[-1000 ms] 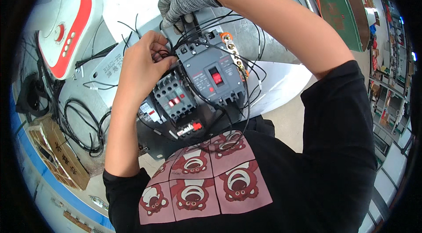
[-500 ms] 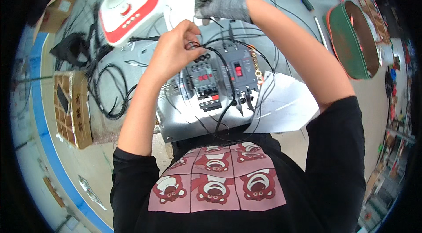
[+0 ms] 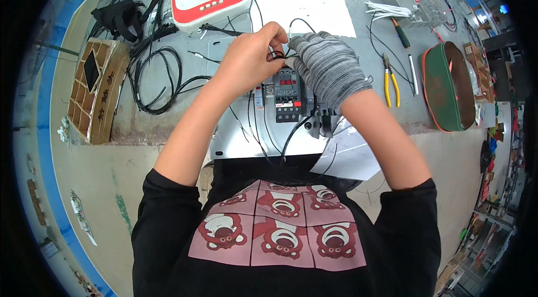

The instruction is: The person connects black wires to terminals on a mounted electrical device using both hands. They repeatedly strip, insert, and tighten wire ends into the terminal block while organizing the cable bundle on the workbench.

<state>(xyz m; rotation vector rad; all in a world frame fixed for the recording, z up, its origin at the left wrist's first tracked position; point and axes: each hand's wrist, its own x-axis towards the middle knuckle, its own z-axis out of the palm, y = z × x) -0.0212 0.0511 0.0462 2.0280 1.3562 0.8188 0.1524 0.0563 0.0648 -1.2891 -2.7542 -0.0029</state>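
Observation:
My bare left hand (image 3: pixel 250 61) is closed in a pinch at the top of a contactor (image 3: pixel 287 87), with a black wire (image 3: pixel 303 20) between its fingers. My right hand (image 3: pixel 330 67), in a grey knitted glove, meets it there, its thumb and fingers pressed together around the same wire. The fingertips nearly touch. Beneath the glove, the larger breaker beside the contactor is mostly hidden. These devices sit on a metal mounting plate (image 3: pixel 224 140), and several loose black wires trail over its near edge.
Left of the plate lies a coil of black cable (image 3: pixel 162 107) near a divided cardboard box (image 3: pixel 101 92). A white and red fan base (image 3: pixel 212 3) stands behind. To the right are yellow-handled pliers (image 3: pixel 390 84), a screwdriver (image 3: pixel 401 33) and a green bin (image 3: pixel 440 87).
My right hand has come down from above the plate to beside my left fingers, now covering the breaker. The view has shifted, and the pliers now show beyond my right arm.

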